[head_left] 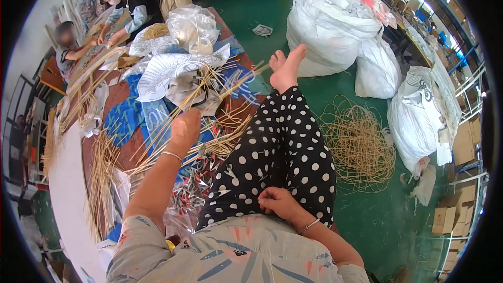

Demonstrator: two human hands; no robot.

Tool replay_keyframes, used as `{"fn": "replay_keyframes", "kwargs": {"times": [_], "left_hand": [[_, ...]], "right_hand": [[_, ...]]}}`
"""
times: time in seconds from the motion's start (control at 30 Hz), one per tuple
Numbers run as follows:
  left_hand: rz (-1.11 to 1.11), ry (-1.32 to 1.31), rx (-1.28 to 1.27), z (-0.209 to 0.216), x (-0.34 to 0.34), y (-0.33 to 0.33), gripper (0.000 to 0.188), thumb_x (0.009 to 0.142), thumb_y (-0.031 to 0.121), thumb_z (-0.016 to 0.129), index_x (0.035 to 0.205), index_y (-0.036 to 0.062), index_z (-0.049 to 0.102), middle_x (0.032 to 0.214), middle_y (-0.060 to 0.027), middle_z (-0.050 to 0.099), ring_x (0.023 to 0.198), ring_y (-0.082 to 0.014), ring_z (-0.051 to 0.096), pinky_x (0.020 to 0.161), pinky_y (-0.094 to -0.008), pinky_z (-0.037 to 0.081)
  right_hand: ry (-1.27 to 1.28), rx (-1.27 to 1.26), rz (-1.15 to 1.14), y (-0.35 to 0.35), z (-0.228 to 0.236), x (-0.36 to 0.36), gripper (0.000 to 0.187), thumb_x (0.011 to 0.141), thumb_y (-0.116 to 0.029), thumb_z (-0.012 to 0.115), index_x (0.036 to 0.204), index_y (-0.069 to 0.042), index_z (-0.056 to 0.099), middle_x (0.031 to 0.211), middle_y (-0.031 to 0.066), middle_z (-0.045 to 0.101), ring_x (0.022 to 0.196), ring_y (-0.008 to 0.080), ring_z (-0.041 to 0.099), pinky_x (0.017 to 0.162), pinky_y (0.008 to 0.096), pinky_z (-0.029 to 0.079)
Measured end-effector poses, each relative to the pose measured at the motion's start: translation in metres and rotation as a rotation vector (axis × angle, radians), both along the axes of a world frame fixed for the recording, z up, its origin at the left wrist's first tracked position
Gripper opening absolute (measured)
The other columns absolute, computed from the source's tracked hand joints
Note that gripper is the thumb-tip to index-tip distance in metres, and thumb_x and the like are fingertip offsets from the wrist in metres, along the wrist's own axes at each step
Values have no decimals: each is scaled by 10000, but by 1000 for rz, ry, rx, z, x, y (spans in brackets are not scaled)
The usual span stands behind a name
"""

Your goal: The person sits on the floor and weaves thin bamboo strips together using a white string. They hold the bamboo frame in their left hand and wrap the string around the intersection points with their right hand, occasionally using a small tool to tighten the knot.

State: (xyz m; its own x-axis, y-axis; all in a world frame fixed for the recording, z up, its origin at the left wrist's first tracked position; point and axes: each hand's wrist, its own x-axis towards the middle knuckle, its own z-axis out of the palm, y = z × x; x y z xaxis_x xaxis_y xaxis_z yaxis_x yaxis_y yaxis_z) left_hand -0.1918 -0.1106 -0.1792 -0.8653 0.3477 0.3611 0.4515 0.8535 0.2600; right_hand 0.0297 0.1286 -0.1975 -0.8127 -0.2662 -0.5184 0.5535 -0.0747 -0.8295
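Observation:
My left hand (187,127) is stretched over the table at my left, back upward, its fingers hidden beneath it. Thin tan strips that look like split bamboo (149,163) lie right beside and beyond it, and I cannot tell whether it grips any. Just past it sits a bunched grey cloth (184,90), next to a white printed fan-shaped sheet (160,76). My right hand (277,203) rests on my lap with its fingers curled in, nothing showing in them. Many small red-handled metal clips or pliers (191,188) are heaped between my left forearm and thigh.
Clear plastic bags (193,27) lie farther back on the table. Two people (137,8) work at the far left. Beside my legs, a tangled coil of thin strips (359,147) lies on the green floor, near big white sacks (335,26). Shelves with cartons (445,219) line the right.

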Motion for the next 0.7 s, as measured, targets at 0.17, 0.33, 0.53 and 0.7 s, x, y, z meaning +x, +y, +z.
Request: {"fn": "replay_keyframes", "kwargs": {"times": [0.17,0.33,0.53,0.7], "left_hand": [[18,42,200,13,7,-8,111,782,122,500,747,29,547,691,-159,579,655,-323,571,559,-388,446],[-13,-36,422,42,28,0,95,771,96,540,778,11,582,649,-135,580,579,-246,570,532,-321,437],[-267,-354,657,124,93,27,57,768,9,556,809,-23,580,626,-23,537,557,-58,462,492,-209,384],[-466,-483,751,158,126,35,82,765,-44,524,825,-15,572,617,-5,505,524,-44,445,461,-180,354]], "right_hand": [[23,43,28,-2,14,4,106,783,-110,570,831,-17,553,707,17,557,585,72,495,546,199,419],[120,69,-56,4,20,9,132,769,-138,583,822,-18,566,693,10,555,588,72,500,524,205,426],[403,62,-557,49,92,-7,104,803,-88,513,837,-13,577,761,46,589,569,45,504,438,150,340],[746,-210,-750,55,147,-2,173,817,-85,500,956,-1,559,874,100,592,643,91,538,429,148,331]]}}
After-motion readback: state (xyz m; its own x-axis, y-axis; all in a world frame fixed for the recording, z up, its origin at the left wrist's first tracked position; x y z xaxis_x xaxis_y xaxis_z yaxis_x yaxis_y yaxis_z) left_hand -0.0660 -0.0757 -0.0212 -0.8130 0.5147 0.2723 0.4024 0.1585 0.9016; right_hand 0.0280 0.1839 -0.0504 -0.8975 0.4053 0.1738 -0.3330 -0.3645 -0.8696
